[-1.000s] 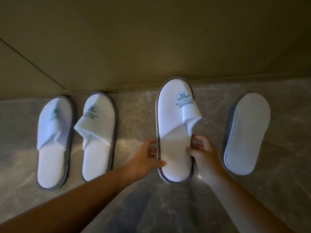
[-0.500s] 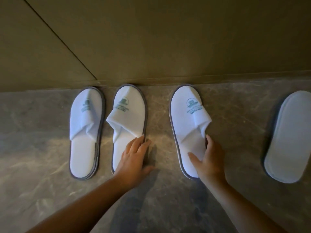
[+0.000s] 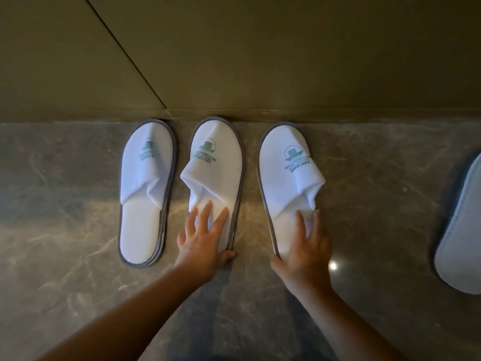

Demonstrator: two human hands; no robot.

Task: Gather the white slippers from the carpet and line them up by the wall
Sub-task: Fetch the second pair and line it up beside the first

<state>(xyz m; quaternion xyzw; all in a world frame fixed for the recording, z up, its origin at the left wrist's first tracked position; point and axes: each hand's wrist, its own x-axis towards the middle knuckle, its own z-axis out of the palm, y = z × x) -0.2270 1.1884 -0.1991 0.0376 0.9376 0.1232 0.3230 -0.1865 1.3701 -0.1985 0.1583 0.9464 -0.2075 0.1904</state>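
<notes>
Dim, warm light overall. Small specular glare spot on polished floor [image 3: 333, 265] beside right hand [image 3: 307, 246]. Soft arm shadows on floor. Focus sharp at centre; wide-angle bending at edges, wall [image 3: 286, 48] murky.

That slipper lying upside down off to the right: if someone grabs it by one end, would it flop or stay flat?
The upside-down slipper looks thin and flat, so it would probably droop somewhat. The third slipper has a thin sole edge and creased upper, suggesting soft, light material. On the polished stone floor it would likely slide easily.

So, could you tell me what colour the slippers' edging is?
Grey edging, clearest in the head view.
</notes>
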